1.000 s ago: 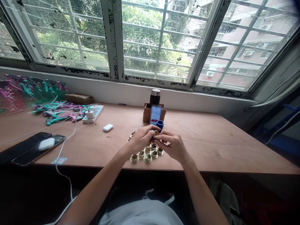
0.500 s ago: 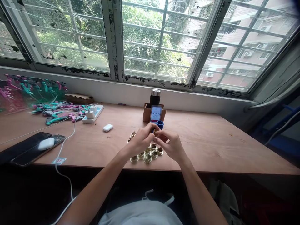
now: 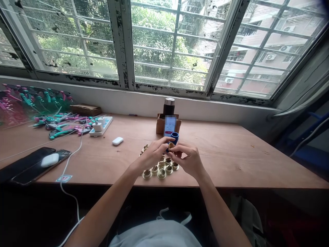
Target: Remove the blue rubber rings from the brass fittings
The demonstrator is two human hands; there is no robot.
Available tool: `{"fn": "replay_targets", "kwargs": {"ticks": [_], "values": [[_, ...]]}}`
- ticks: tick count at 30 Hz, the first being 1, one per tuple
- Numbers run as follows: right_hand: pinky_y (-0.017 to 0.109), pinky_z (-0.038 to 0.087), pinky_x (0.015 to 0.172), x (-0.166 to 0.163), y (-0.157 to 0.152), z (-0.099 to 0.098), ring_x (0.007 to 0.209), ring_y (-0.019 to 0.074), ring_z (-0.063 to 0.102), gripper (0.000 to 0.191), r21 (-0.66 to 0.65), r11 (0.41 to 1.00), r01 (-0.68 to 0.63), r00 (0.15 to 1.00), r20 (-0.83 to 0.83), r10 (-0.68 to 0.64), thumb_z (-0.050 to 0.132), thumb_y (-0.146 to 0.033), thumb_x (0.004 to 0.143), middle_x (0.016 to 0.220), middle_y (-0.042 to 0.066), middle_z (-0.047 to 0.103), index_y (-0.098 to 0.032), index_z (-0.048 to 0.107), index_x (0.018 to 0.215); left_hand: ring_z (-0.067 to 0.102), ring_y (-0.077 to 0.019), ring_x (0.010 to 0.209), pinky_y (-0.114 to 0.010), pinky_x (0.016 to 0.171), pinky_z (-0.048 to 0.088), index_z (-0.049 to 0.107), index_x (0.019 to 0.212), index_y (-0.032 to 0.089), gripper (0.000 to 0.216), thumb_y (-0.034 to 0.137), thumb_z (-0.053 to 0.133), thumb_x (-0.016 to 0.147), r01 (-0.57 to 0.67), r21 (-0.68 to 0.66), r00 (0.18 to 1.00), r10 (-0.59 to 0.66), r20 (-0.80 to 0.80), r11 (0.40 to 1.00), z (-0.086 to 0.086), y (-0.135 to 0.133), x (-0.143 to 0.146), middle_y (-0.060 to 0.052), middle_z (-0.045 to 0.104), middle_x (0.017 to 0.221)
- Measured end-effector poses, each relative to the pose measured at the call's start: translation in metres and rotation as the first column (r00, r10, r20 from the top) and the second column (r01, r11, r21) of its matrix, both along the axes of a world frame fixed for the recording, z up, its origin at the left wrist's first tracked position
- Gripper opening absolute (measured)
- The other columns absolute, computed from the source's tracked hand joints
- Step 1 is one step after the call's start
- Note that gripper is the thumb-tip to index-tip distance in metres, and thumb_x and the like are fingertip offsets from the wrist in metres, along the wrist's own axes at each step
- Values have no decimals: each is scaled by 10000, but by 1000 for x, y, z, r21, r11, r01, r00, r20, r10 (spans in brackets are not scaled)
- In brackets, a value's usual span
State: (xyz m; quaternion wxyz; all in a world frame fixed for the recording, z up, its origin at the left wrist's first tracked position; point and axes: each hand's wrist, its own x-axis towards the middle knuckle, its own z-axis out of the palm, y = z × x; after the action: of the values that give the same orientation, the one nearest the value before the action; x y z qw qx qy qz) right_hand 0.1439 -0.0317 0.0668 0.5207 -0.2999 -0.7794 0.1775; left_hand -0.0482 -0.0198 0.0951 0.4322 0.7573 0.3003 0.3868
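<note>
hands (image 3: 153,155) (image 3: 186,159) slightly apart, brass fitting (image 3: 171,145) now showing beside blue cap (image 3: 175,137)

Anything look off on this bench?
The window frame stands out: its black paint is flaking badly, leaving pale patches. Also, a white earbud case sits on top of a black phone rather than on the wooden bench.

A sticker (image 3: 63,178) at the lower left of the worktop (image 3: 231,161) is showing what looks like "11"; the phone (image 3: 170,129) at centre is showing text too small to read.
</note>
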Motion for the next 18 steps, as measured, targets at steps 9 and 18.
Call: {"fn": "replay_targets", "kwargs": {"ticks": [9,18], "values": [[277,511,555,0,2,-2,626,140,588,73,43,999,-10,999,49,8,719,-268,943,816,39,681,-222,773,923,647,-173,777,-276,674,529,699,1215,157,391,232,396,979,24,-36,1000,-25,-17,999,0,1,-3,-63,731,967],[282,515,565,3,2,0,612,132,576,88,-15,1000,-5,1000,23,5,735,-311,944,845,33,674,-229,764,932,643,-156,755,-275,673,545,653,1266,150,383,337,405,1041,32,26,999,-33,18,999,2,0,-2,-66,708,956]]}}
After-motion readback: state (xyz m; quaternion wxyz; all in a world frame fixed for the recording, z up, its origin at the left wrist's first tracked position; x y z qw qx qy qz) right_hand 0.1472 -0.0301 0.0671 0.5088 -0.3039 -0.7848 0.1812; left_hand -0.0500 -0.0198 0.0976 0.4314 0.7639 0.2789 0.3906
